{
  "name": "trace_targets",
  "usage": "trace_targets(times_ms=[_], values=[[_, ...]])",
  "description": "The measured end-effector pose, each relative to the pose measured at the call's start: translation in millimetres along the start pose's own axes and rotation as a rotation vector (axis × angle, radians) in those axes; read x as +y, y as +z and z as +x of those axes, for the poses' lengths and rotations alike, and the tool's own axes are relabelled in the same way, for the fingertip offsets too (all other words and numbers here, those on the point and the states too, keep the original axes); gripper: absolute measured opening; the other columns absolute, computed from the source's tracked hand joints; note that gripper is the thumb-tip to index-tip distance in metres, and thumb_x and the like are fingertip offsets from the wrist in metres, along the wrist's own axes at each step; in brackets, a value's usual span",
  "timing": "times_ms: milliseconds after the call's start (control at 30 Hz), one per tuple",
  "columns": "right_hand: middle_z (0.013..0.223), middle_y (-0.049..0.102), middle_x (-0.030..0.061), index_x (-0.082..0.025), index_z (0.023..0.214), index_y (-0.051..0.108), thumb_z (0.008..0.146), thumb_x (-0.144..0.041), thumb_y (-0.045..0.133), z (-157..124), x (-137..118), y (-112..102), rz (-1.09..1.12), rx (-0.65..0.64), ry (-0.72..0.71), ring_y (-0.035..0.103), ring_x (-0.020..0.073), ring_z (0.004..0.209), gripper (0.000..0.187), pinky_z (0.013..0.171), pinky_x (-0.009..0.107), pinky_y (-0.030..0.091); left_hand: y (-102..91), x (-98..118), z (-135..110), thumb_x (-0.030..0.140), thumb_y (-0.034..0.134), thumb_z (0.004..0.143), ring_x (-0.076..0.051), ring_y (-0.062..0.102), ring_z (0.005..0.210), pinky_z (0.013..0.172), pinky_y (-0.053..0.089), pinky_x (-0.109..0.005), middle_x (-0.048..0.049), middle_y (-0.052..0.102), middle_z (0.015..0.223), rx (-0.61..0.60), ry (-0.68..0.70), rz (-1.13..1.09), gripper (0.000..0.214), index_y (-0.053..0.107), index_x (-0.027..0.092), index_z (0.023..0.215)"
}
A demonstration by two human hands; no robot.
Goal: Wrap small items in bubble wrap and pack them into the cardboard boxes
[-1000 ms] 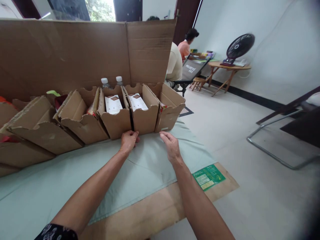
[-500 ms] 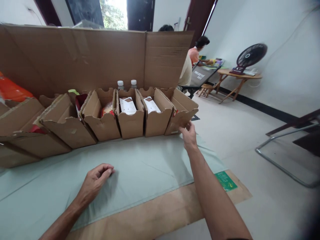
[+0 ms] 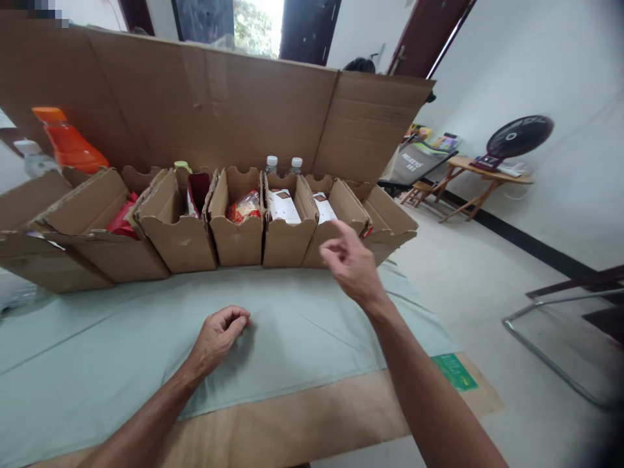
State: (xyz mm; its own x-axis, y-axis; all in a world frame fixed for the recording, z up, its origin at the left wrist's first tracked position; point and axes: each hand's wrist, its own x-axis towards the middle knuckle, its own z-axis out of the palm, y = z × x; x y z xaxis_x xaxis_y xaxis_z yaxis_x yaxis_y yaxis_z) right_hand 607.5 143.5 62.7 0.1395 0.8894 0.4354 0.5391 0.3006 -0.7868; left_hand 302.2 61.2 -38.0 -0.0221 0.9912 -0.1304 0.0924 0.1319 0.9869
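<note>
My left hand (image 3: 220,335) rests on the pale green cloth (image 3: 287,325), its fingers curled in against the thumb and nothing seen in them. My right hand (image 3: 353,266) is raised in front of the boxes at the right, holding nothing. Its index finger is stretched out and the other fingers are loosely bent. Behind it stands a cardboard bin (image 3: 348,201) with a white box (image 3: 324,208) inside. The bin to its left holds another white box (image 3: 285,207). A bin (image 3: 390,214) at the right end is partly covered by my hand.
More bins hold a clear-and-red packet (image 3: 246,207) and a red packet (image 3: 124,218). Behind the row are an orange bottle (image 3: 73,143), white-capped bottles (image 3: 272,164) and a tall cardboard panel (image 3: 263,110). A fan (image 3: 519,138) stands on a wooden table (image 3: 507,174) at the right.
My right hand has left the right-end bin and moved up and left, its index finger now extended. My left hand stays curled on the cloth. The view has turned left.
</note>
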Motion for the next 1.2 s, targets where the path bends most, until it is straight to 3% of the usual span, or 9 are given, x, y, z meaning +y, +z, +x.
trace_targets(times_ms=[100,300,433,633,733,800,867,1000,1200], values=[[0.085,0.076,0.0003,-0.027,0.138,0.066,0.088,-0.027,0.061,29,-48,50,-0.268,-0.234,-0.099,0.066,0.0205,0.072,0.050,0.083,0.038,0.053,-0.1,2,3,0.050,0.075,0.070,-0.018,0.063,0.066,0.067,0.050,-0.030,-0.0060,0.077,0.075,-0.008,-0.003,-0.027,0.032,0.076,0.019,0.081],[0.075,0.074,0.0059,-0.026,0.090,0.077,0.085,-0.020,0.060,42,-79,84,-0.472,-0.187,-0.073,0.068,0.0265,0.079,0.019,0.078,0.036,0.047,-6.6,8,2,0.049,0.075,0.066,-0.019,0.067,0.062,0.066,0.054,-0.032,-0.0093,0.078,0.075,0.010,0.019,-0.110,0.035,0.074,0.017,0.080],[0.074,0.074,0.0046,-0.027,0.094,0.075,0.090,-0.029,0.054,-29,-91,42,-0.476,-0.171,-0.113,0.067,0.0248,0.070,0.021,0.069,0.034,0.044,-15.7,11,2,0.049,0.071,0.069,-0.018,0.066,0.060,0.067,0.056,-0.033,-0.0094,0.078,0.077,0.121,0.047,-0.160,0.037,0.072,0.016,0.086],[0.081,0.077,0.0014,-0.034,0.095,0.077,0.090,-0.038,0.063,-163,-87,-78,-0.391,-0.191,-0.153,0.068,0.0223,0.063,0.015,0.061,0.034,0.052,-26.9,15,-12,0.048,0.075,0.069,-0.024,0.072,0.086,0.077,0.058,-0.035,-0.0092,0.078,0.089,0.199,0.080,-0.134,0.040,0.073,0.017,0.094],[0.105,0.080,0.0045,-0.039,0.126,0.072,0.089,-0.035,0.068,-209,-68,-121,-0.347,-0.017,-0.095,0.075,0.0261,0.082,0.038,0.071,0.039,0.058,-21.1,22,-28,0.045,0.076,0.072,-0.028,0.071,0.109,0.092,0.057,-0.039,-0.0110,0.078,0.112,0.136,0.129,-0.108,0.051,0.074,0.018,0.114],[0.124,0.076,0.0087,-0.040,0.153,0.051,0.090,-0.036,0.070,-235,-52,-131,-0.231,0.122,-0.023,0.075,0.0282,0.096,0.066,0.082,0.044,0.060,-10.0,29,-38,0.042,0.077,0.074,-0.031,0.065,0.126,0.102,0.055,-0.042,-0.0131,0.071,0.135,0.054,0.203,-0.102,0.062,0.068,0.019,0.131],[0.141,0.068,0.0137,-0.037,0.164,0.034,0.092,-0.040,0.069,-255,-37,-125,-0.142,0.161,0.030,0.073,0.0309,0.112,0.080,0.089,0.048,0.060,5.4,34,-46,0.039,0.077,0.074,-0.033,0.059,0.137,0.109,0.051,-0.044,-0.0134,0.062,0.150,-0.059,0.262,-0.114,0.071,0.061,0.021,0.142],[0.144,0.065,0.0164,-0.026,0.151,0.053,0.088,-0.050,0.072,-264,-19,-86,-0.250,0.035,0.108,0.065,0.0378,0.129,0.070,0.102,0.054,0.056,30.8,39,-55,0.036,0.074,0.076,-0.033,0.063,0.130,0.110,0.051,-0.044,-0.0129,0.067,0.143,-0.208,0.262,-0.115,0.070,0.060,0.019,0.142],[0.102,0.076,0.0107,-0.022,0.109,0.068,0.085,-0.052,0.070,-173,-26,-25,-0.133,-0.049,0.095,0.071,0.0312,0.093,0.039,0.086,0.048,0.059,8.8,41,-48,0.038,0.072,0.077,-0.028,0.068,0.113,0.092,0.057,-0.035,-0.0095,0.073,0.125,0.078,0.268,-0.041,0.060,0.062,0.021,0.134]])
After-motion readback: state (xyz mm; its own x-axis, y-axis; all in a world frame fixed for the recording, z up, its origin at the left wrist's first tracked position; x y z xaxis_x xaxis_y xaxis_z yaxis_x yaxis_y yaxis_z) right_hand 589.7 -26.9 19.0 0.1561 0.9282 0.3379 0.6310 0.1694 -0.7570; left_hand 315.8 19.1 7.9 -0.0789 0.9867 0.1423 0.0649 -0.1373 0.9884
